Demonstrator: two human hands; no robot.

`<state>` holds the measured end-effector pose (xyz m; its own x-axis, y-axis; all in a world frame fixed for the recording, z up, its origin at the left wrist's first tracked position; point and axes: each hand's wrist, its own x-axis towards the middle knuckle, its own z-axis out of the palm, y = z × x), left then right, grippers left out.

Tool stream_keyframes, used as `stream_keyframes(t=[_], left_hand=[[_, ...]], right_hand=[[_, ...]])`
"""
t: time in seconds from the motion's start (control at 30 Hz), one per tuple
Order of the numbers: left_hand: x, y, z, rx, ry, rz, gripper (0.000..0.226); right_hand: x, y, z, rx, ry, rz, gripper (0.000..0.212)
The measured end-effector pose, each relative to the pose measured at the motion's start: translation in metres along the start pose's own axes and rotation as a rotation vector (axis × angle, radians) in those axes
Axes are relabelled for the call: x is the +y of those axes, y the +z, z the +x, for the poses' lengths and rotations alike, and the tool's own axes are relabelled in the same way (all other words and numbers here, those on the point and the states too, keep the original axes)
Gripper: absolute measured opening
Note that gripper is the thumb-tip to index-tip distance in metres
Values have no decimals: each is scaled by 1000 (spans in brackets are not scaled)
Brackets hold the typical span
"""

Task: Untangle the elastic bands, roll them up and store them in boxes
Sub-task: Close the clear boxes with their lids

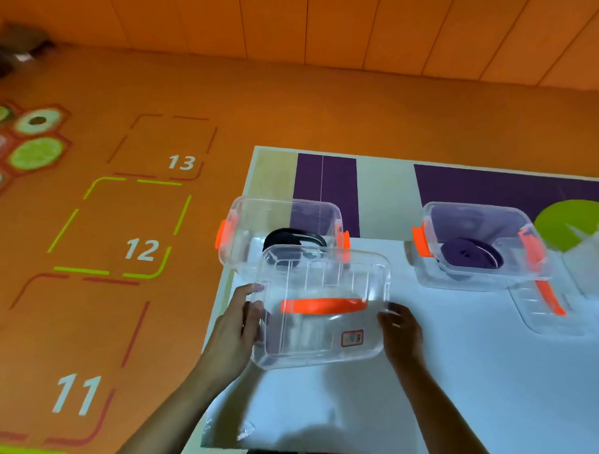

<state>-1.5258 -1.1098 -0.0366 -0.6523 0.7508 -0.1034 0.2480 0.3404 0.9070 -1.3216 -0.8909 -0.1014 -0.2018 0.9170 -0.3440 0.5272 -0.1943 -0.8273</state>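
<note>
I hold a clear plastic lid with an orange handle above the table's near left part. My left hand grips its left edge and my right hand grips its right edge. Just beyond the lid stands a clear box with orange latches, and a rolled black elastic band lies inside it. To the right stands a second clear box holding a rolled purple elastic band.
Another clear lid with an orange handle lies by the right box. The table has a white sheet over purple and beige stripes. Its left edge drops to an orange floor marked with numbered squares. An orange wall runs behind.
</note>
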Motion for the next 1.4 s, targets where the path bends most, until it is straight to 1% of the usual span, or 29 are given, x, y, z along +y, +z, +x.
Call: stream_keyframes(t=[0.13, 0.17, 0.23, 0.3, 0.4, 0.53, 0.63, 0.7, 0.77, 0.83, 0.97, 1.03, 1.1, 1.13, 1.2, 1.23, 1.27, 1.33, 1.4], left_hand=[[-16, -10, 39, 328, -153, -154, 18], [-18, -12, 48, 384, -181, -171, 17], [-20, -18, 68, 428, -191, -169, 22], [-19, -23, 86, 428, -169, -97, 31], [-23, -31, 117, 441, -194, 35, 38], [-36, -35, 158, 471, -237, 176, 40], [-38, -26, 175, 414, -287, 270, 41], [-41, -20, 178, 390, -303, 299, 43], [-51, -20, 178, 387, -270, 348, 44], [-59, -24, 179, 397, -254, 384, 44], [-65, -26, 178, 411, -302, 359, 43], [-67, -26, 177, 423, -302, 306, 43], [-71, -27, 177, 424, -310, 202, 47], [-71, -28, 177, 412, -358, 105, 53], [-66, -29, 177, 385, -527, -125, 67], [-64, -28, 177, 374, -595, -192, 73], [-62, -28, 178, 370, -619, -215, 76], [-60, -29, 178, 397, -586, -200, 79], [-60, -30, 175, 420, -520, -88, 76]], right_hand=[[-28, 13, 8, -39, -82, -34, 24], [-35, 17, 12, -55, -107, -42, 24], [-49, 27, 24, -69, -161, -53, 23], [-60, 36, 37, -74, -206, -58, 23], [-77, 53, 54, -93, -272, -79, 25], [-92, 82, 81, -116, -346, -128, 37], [-91, 94, 96, -35, -404, -217, 41], [-86, 96, 99, 11, -403, -291, 42], [-83, 96, 97, 28, -383, -341, 42], [-83, 97, 94, 29, -402, -357, 40], [-74, 94, 94, 9, -468, -439, 35], [-69, 93, 92, -23, -420, -409, 36], [-66, 95, 92, -63, -306, -359, 48], [-67, 96, 93, -101, -231, -322, 58], [-72, 96, 96, -204, -53, -174, 77], [-76, 95, 98, -253, 22, -105, 81], [-79, 94, 102, -295, 56, -73, 79], [-80, 91, 106, -318, -17, -95, 69], [-79, 92, 108, -263, -128, -127, 59]])
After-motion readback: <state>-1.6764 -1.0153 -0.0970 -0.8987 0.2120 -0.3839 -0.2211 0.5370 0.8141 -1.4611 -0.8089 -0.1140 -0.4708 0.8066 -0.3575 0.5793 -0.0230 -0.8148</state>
